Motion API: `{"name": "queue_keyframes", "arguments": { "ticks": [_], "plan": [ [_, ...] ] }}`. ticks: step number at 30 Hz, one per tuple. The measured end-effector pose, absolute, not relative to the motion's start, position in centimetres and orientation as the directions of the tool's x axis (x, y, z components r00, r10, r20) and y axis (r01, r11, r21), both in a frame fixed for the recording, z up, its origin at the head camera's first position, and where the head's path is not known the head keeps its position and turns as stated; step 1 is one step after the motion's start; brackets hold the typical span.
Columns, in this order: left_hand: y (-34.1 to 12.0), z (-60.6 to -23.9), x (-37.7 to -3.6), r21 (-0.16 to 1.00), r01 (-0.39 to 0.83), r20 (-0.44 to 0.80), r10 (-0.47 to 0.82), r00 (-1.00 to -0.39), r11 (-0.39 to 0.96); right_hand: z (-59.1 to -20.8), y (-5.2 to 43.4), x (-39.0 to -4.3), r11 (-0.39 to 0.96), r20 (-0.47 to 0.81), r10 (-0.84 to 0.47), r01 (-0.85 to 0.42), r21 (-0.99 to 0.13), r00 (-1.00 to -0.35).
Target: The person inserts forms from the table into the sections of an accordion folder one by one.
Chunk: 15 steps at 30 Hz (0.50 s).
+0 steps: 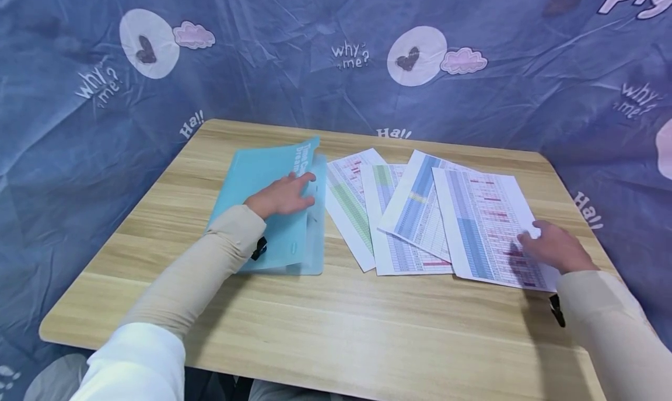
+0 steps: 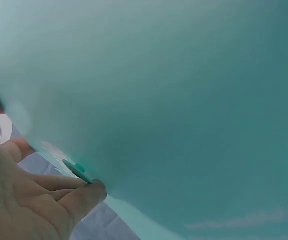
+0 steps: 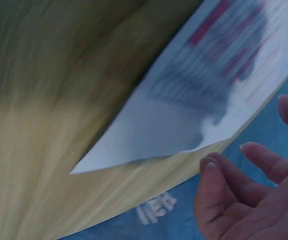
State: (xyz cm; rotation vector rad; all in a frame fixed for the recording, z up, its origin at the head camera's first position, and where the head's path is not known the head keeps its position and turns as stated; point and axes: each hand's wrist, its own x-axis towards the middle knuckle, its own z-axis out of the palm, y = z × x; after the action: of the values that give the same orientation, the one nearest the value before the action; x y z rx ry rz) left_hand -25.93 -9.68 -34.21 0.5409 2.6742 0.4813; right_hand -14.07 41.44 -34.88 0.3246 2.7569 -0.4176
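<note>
A turquoise folder lies at the left of the table, its cover's right edge raised a little above the paler back. My left hand is over this cover near its right edge, fingers spread. In the left wrist view, fingertips touch the cover's edge by a small snap button. My right hand is at the right edge of the rightmost printed sheet. The right wrist view shows its fingers loosely bent beside that sheet, apparently holding nothing.
Three more printed sheets lie fanned and partly overlapping: a green-striped one, another one and a blue-columned one. They rest on a wood-grain table. A blue patterned cloth hangs around the back and sides.
</note>
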Motion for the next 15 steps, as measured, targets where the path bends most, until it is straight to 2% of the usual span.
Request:
{"name": "queue_keyframes", "arguments": {
  "ticks": [4,11,15],
  "plan": [
    [-9.79,-34.27,-25.96,0.389,0.298,-0.295,0.424,-0.856,0.872,-35.26,42.15,-14.16,0.922,-0.324,0.219,0.304,-0.239,-0.920],
    [-9.82,-34.14,-25.92,0.387,0.283,-0.299,0.410,-0.862,0.878,-35.69,42.15,-14.82,0.887,-0.345,0.307,0.398,-0.233,-0.887],
    [-9.87,-34.06,-25.84,0.391,0.272,-0.304,0.402,-0.864,0.879,-35.78,42.28,-15.04,0.893,-0.342,0.319,0.401,-0.204,-0.884]
  ]
}}
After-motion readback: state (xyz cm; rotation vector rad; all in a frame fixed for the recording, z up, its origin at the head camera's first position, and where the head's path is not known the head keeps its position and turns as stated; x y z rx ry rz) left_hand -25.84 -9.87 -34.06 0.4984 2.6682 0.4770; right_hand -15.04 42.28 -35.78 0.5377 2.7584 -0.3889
